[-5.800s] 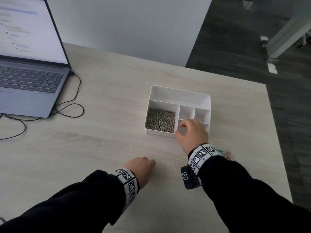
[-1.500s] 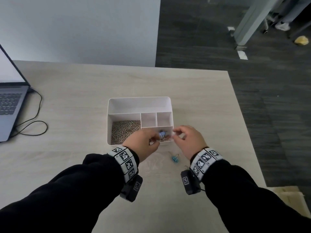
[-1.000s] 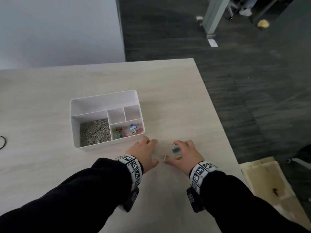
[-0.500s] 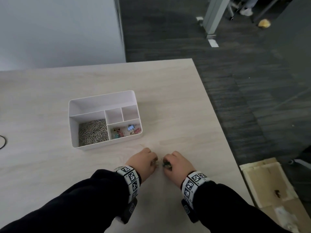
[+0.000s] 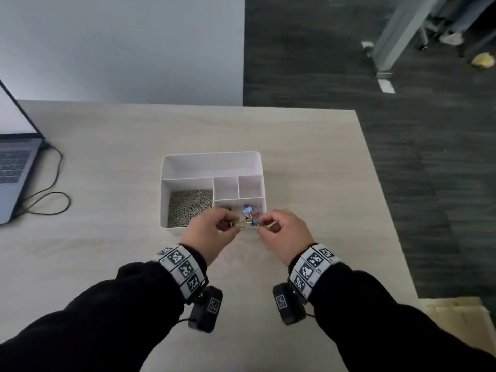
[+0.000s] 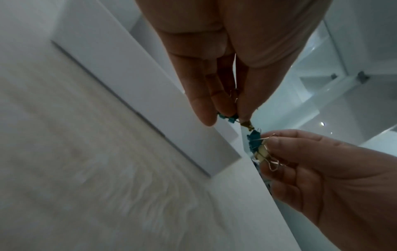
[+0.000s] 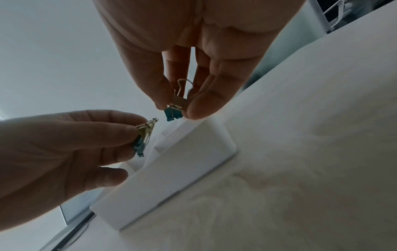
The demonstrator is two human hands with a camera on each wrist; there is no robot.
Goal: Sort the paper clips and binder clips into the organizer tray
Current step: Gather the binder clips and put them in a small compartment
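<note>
White organizer tray [image 5: 212,163] on the desk [image 5: 308,162]: near-left compartment filled with silver paper clips [image 5: 189,206]; near-right compartment holding a few coloured binder clips [image 5: 248,210]; both small middle compartments and the long far one bare. Left hand [image 5: 210,233] pinches a gold and teal binder-clip cluster [image 7: 143,135] just above the tray's near wall. Right hand [image 5: 283,232] pinches another such cluster [image 7: 175,106] beside it. Judged nearly complete: the held clips remain to be dropped in. Laptop [image 5: 13,167] well left of tray.
</note>
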